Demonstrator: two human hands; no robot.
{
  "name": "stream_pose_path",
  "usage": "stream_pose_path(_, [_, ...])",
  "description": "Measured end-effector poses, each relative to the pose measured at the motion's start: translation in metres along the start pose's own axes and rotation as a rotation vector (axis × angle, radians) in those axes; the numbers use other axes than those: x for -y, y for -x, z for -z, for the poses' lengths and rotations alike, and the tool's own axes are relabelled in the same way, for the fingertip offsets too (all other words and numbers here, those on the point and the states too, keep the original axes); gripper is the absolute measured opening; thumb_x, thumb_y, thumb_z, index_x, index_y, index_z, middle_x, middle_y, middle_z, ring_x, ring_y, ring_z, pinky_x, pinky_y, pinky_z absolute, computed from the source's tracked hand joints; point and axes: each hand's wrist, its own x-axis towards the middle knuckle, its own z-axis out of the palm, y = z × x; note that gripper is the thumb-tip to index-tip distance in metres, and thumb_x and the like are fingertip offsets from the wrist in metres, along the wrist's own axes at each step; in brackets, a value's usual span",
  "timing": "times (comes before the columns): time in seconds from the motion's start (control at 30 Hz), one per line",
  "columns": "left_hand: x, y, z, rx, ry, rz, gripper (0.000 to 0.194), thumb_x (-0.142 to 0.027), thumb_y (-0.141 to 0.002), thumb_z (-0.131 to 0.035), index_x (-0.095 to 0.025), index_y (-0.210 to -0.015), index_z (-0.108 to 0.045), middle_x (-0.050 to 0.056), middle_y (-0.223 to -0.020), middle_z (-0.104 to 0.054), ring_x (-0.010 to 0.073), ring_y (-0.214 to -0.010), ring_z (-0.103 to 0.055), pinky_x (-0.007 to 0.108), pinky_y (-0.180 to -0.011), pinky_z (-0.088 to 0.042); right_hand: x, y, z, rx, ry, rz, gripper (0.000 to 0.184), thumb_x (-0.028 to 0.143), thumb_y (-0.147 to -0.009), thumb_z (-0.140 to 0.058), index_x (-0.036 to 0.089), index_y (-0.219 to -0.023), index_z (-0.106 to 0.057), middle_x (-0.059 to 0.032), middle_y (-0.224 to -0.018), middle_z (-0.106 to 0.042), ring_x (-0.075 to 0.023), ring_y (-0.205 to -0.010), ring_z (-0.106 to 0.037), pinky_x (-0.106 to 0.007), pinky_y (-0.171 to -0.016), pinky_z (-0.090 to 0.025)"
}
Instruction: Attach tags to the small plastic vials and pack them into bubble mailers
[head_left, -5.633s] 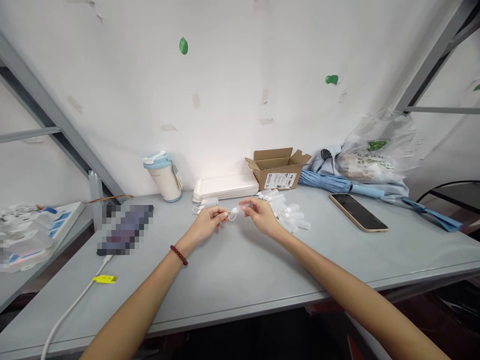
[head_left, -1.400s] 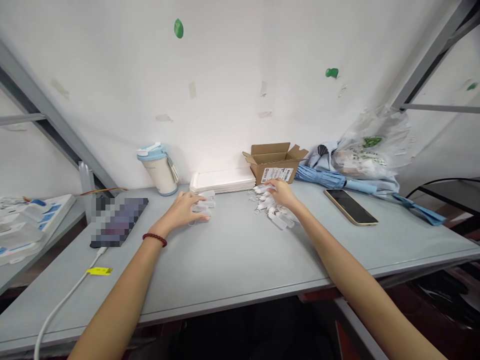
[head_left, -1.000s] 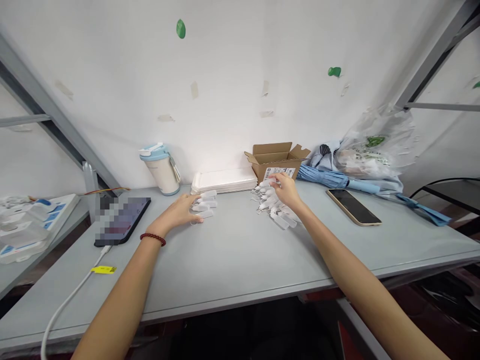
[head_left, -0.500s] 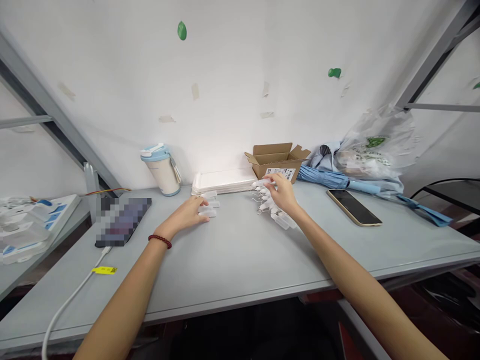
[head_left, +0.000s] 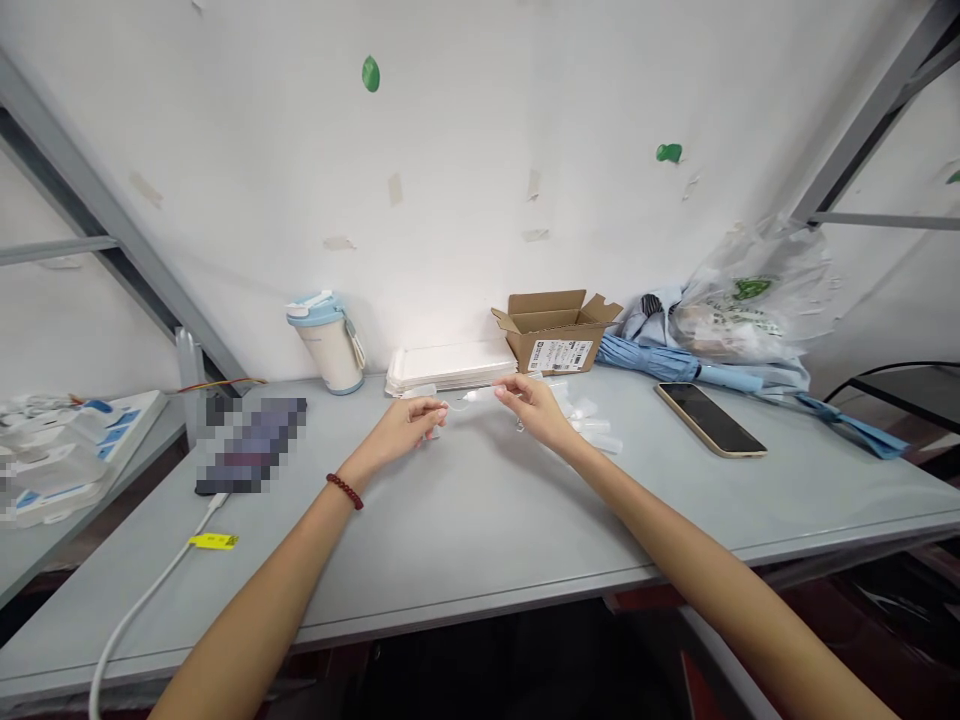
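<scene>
Stretching a small white corded piece (head_left: 481, 396) between them above the bench (head_left: 480, 520), the left hand (head_left: 409, 425) pinches its cord end and the right hand (head_left: 532, 408) its body. Similar translucent pieces (head_left: 600, 432) lie beside the right hand.

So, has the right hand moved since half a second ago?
Yes, judged against the cardboard box, the right hand has moved left and nearer the camera.

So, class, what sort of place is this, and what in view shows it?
Probably a workshop or small factory: the grey workbench stands between metal frames, and similar translucent plastic pieces lie heaped near an open cardboard box.
</scene>
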Motion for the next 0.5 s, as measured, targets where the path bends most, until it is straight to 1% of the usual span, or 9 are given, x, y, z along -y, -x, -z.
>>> stream_pose_path(0.07, [0.0018,-0.0014,-0.0035,-0.009,0.036,-0.018,0.04,-0.052,-0.076,-0.052,-0.014,-0.085,-0.062,0.003,-0.075,-0.06,0.0096,-0.054,-0.049,0.021,-0.045,-0.036,0.0016,0.0013,-0.0011,0.008,-0.028,0.0,0.025,0.038,-0.082,-0.053,0.017,-0.09,-0.063,-0.0045,-0.087,-0.065,-0.0157,-0.078,-0.057,-0.026,-0.066,-0.044])
stream_pose_path(0.1, [0.0032,-0.0021,-0.0041,-0.023,0.049,-0.022,0.039,-0.051,-0.077,-0.052,-0.014,-0.083,-0.061,0.003,-0.073,-0.059,0.009,-0.053,-0.048,0.021,-0.045,-0.036,0.002,0.0017,-0.0016,0.007,-0.036,-0.001,0.026,0.039,-0.081,-0.053,0.017,-0.09,-0.063,-0.0046,-0.086,-0.065,-0.0156,-0.077,-0.056,-0.026,-0.065,-0.043])
stream_pose_path(0.17, [0.0056,-0.003,-0.0038,-0.031,0.077,-0.019,0.036,-0.049,-0.075,-0.054,-0.014,-0.085,-0.06,0.002,-0.073,-0.059,0.0087,-0.052,-0.048,0.021,-0.044,-0.036,0.002,0.002,-0.0025,0.002,-0.044,-0.007,0.026,0.039,-0.081,-0.054,0.017,-0.089,-0.064,-0.0043,-0.085,-0.064,-0.0154,-0.077,-0.056,-0.026,-0.064,-0.042])
stream_pose_path(0.3, [0.0056,-0.0021,-0.0025,0.015,0.093,-0.007,0.035,-0.044,-0.073,-0.059,-0.016,-0.092,-0.06,0.001,-0.074,-0.06,0.0088,-0.054,-0.049,0.021,-0.046,-0.037,0.0009,0.0013,-0.0042,-0.003,-0.048,-0.008,0.024,0.038,-0.081,-0.053,0.016,-0.086,-0.064,-0.0034,-0.08,-0.063,-0.0146,-0.074,-0.054,-0.026,-0.065,-0.042])
stream_pose_path(0.5, [-0.0007,0.001,-0.005,0.008,0.096,-0.035,0.036,-0.05,-0.074,-0.057,-0.015,-0.084,-0.061,0.001,-0.072,-0.058,0.0086,-0.053,-0.048,0.02,-0.045,-0.035,-0.0002,0.0022,-0.0061,0.015,-0.049,-0.022,0.024,0.038,-0.081,-0.052,0.016,-0.084,-0.062,-0.0031,-0.077,-0.062,-0.0143,-0.072,-0.053,-0.025,-0.061,-0.04])
